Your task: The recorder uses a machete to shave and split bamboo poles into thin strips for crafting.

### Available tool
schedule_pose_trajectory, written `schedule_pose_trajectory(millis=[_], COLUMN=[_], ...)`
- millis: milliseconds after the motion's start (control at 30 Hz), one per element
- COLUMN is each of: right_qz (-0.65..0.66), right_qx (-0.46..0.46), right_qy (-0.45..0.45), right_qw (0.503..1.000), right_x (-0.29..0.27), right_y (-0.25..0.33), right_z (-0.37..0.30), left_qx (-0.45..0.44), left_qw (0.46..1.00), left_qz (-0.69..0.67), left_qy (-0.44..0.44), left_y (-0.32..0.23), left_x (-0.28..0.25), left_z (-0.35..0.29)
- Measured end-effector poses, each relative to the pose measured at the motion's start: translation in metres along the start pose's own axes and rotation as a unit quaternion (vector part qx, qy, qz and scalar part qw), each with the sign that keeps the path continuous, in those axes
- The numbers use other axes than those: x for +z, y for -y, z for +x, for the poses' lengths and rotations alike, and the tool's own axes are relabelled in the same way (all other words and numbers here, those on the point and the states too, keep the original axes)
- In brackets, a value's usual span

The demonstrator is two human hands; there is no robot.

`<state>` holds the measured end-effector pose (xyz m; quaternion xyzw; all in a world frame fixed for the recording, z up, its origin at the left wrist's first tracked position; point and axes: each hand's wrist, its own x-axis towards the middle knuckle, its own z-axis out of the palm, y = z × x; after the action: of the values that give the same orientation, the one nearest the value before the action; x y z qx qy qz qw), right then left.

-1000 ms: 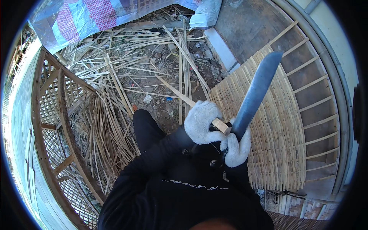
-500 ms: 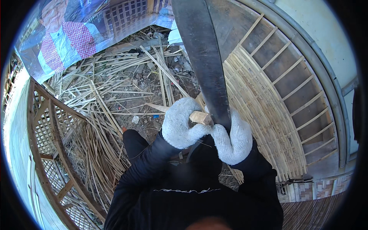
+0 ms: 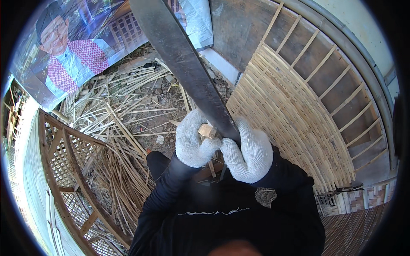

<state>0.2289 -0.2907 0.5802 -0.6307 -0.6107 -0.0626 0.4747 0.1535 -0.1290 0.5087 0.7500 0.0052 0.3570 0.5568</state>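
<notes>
Long dark metal machete (image 3: 185, 64) in white-gloved right hand (image 3: 250, 155), pale squared wooden stick (image 3: 207, 131) in white-gloved left hand (image 3: 190, 145)

Head view: we see right hand wrapped round the machete's base, blade slanting up-left; left hand clamped on the stick, cut end near the blade. We tag tan woven bamboo panel (image 3: 284, 115) at right, loose tan bamboo strips (image 3: 124, 175) at left.

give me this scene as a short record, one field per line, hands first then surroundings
left hand: white-gloved, closed around a wooden piece
right hand: white-gloved, gripping a machete
blade: dark, slanting up-left
left side: lattice frame, loose strips
right side: woven panel
upper left: printed sheet
</notes>
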Motion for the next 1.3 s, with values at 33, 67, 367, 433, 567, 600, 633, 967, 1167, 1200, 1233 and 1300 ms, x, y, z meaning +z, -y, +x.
schedule_pose_trajectory(millis=[33, 67, 367, 433, 567, 600, 633, 967, 1167, 1200, 1233, 1300], right_qz=[0.016, 0.016, -0.016, -0.046, -0.067, -0.064, -0.061, -0.144, -0.206, -0.241, -0.284, -0.297], right_qx=[0.019, 0.008, 0.023, 0.020, 0.025, 0.027, 0.020, -0.033, 0.042, -0.046, -0.125, -0.161], right_qy=[0.012, 0.010, 0.035, 0.022, 0.012, 0.013, 0.009, 0.006, 0.070, 0.037, 0.010, 0.013], right_qw=[1.000, 1.000, 0.999, 0.998, 0.997, 0.998, 0.998, 0.989, 0.975, 0.969, 0.951, 0.941], right_x=[0.000, 0.001, 0.001, 0.000, -0.006, -0.009, -0.011, -0.026, -0.024, -0.024, -0.027, -0.032], right_y=[0.000, 0.000, -0.012, -0.011, -0.005, -0.004, -0.003, 0.000, -0.008, -0.007, -0.007, -0.006], right_z=[0.001, 0.002, 0.014, 0.020, 0.034, 0.038, 0.042, 0.097, 0.130, 0.133, 0.139, 0.150], left_qx=[-0.009, -0.009, 0.070, 0.083, -0.004, 0.013, 0.022, 0.070, 0.016, -0.005, -0.054, -0.007], left_qw=[1.000, 1.000, 0.984, 0.975, 0.992, 0.991, 0.993, 0.991, 0.998, 0.997, 0.994, 0.998], left_qz=[-0.005, -0.009, 0.151, 0.193, 0.126, 0.133, 0.118, 0.108, 0.056, 0.069, 0.090, 0.064], left_qy=[0.004, -0.002, -0.069, -0.068, 0.017, -0.002, -0.008, -0.043, -0.037, -0.036, -0.032, -0.027], left_y=[0.000, -0.001, 0.039, 0.054, 0.063, 0.062, 0.061, 0.034, 0.019, 0.013, 0.007, -0.001], left_x=[-0.001, -0.002, -0.007, -0.012, -0.027, -0.028, -0.027, -0.034, -0.036, -0.037, -0.039, -0.047], left_z=[0.000, 0.000, 0.003, 0.008, 0.013, 0.015, 0.017, 0.054, 0.070, 0.070, 0.073, 0.082])
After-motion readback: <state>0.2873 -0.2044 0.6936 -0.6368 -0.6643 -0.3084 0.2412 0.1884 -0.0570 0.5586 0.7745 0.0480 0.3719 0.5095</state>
